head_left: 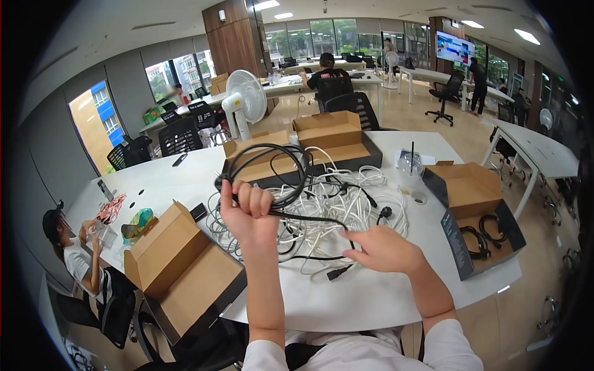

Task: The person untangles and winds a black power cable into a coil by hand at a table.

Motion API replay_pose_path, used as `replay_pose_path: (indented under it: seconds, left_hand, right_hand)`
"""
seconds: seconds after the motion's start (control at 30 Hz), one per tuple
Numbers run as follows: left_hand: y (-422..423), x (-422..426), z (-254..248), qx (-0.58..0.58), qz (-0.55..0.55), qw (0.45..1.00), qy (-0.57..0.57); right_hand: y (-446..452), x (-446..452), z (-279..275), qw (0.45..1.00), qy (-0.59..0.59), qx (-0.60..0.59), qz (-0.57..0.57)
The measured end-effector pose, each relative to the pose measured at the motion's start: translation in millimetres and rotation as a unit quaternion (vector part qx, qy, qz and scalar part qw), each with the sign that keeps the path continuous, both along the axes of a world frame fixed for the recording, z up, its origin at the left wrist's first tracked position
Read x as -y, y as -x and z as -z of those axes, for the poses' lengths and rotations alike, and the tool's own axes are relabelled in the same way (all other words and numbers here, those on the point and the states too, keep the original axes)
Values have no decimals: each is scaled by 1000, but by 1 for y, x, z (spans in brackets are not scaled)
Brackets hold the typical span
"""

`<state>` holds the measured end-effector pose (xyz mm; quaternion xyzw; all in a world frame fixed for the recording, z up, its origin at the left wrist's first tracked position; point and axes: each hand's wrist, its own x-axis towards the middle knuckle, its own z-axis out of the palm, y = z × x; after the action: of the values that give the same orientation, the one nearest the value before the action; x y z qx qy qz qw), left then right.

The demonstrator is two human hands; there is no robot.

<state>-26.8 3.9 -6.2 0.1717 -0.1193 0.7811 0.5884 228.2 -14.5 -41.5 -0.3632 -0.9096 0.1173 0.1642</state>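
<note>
My left hand [250, 213] is raised over the table, closed in a fist around loops of a black power cable [303, 179]. A black plug end sticks out beside its thumb. From that fist the cable runs right to my right hand [387, 248], whose thumb and index finger close around it. Below, a loose end with a black connector [338, 273] hangs or lies near the table's front; which one I cannot tell. Behind both hands spreads a tangled pile of white cables [322, 201], with some black cables and a black plug [385, 213] among them.
Open cardboard boxes stand around the pile: one at left [179, 272], two at the back [337, 133], and one at right [473, 185] with coiled black cables [482, 238] inside. A clear plastic cup [409, 164] and a phone [198, 212] are also there. A person sits at left.
</note>
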Motion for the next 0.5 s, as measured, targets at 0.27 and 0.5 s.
replay_pose_path:
  seconds: [0.27, 0.5]
  left_hand:
    - [-6, 4, -6, -96, 42, 994, -15]
    - [-41, 2, -1, -236, 104, 965, 43]
  right_hand:
    - [8, -9, -6, 881, 201, -427, 36]
    - [-1, -27, -11, 719, 266, -637, -79]
